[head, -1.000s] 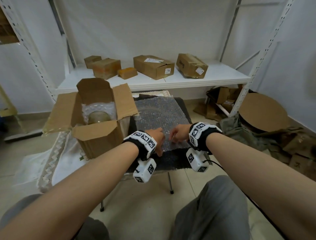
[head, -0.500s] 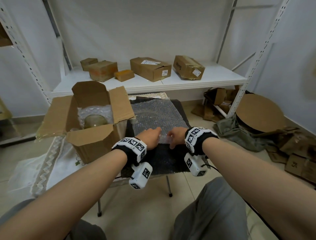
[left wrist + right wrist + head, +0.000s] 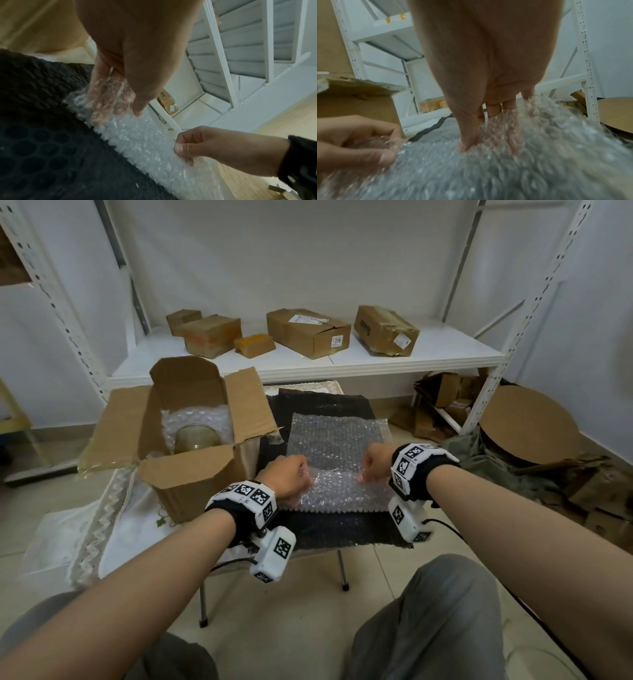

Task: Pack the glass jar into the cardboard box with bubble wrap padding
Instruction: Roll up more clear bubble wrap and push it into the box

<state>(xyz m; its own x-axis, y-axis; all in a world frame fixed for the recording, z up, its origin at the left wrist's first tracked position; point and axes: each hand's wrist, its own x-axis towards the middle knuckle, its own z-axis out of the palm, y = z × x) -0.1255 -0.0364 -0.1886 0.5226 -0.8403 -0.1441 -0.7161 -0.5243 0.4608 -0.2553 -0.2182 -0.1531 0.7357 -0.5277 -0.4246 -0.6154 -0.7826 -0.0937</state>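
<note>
Jar (image 3: 196, 435) already sits in the box (image 3: 191, 474), left of the grip, wrap lining behind it. Left hand (image 3: 287, 476) and right hand (image 3: 374, 457) each pinch the near edge of the flat wrap sheet (image 3: 337, 440), thumb over, fingers under, edge lifted and curling forward. Mat (image 3: 342, 530) lies below. Left, by my read: fold the sheet, pad over the jar, close flaps.
</note>
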